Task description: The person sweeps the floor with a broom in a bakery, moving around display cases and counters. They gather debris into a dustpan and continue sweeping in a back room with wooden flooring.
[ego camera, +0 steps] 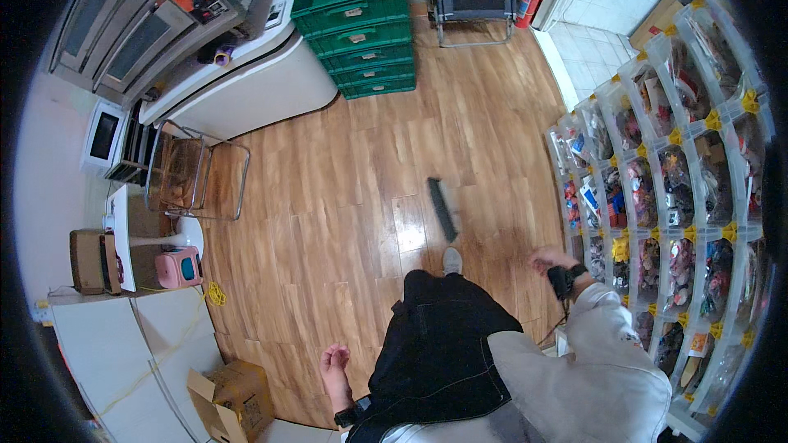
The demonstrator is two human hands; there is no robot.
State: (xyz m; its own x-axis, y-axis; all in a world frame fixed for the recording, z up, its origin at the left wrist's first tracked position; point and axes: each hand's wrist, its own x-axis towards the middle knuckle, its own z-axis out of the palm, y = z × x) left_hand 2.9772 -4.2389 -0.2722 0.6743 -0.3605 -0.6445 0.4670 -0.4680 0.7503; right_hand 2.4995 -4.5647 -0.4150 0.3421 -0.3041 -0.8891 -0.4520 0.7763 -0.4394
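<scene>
At the lower middle, my left hand (336,362) hangs over the wood-look floor (308,246), fingers loosely curled and nothing in it. My right hand (550,259) is out to the right, near the clear bin rack (652,234); it is slightly blurred, and I see nothing held. Both wrists carry dark straps with devices. A dark green, bar-shaped head (442,209), perhaps of a broom or mop, lies on the floor ahead of my light shoe (452,260). No handle on it can be made out.
Stacked green crates (369,64) stand ahead, beside a white chest freezer (258,86). Left are a metal-framed stool (197,172), a pink-cased device (178,267), coiled yellow cord (215,293) and an open cardboard box (240,400). A folded chair (474,0) and fire extinguisher (529,5) stand far right.
</scene>
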